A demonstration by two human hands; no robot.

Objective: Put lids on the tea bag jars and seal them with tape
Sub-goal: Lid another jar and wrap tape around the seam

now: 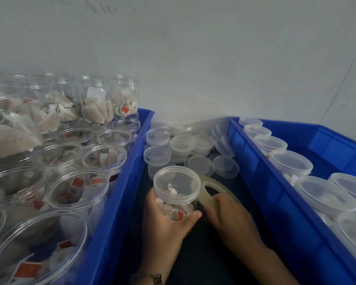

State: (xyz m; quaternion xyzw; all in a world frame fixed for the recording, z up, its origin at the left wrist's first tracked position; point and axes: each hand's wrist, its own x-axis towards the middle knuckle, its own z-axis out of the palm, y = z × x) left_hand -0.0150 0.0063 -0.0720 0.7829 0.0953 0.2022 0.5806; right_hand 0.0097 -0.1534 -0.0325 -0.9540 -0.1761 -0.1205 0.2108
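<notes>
On the left, a blue crate [119, 194] is packed with open jars [103, 157] of tea bags, none of them lidded yet, with more open jars stacked in a second tier behind. That is the bulk of the work left, as far as can be judged.

In the middle, a heap of loose lids [185, 149] lies on a dark surface between the two crates, within easy reach. In front of it, the left hand [162, 219] wraps its fingers and thumb around the jar in hand [176, 194], which is upright and already has its lid [176, 185] on. Just to its right, the right hand [224, 214] grips the roll of clear tape [211, 194], pressed against the jar just under the lid. This jar looks to be at the sealing step; whether any tape is stuck down yet cannot be told.

On the right, a second blue crate [280, 190] holds rows of lidded jars [290, 161], apparently finished, though no tape can be made out on them. It has room left.
</notes>
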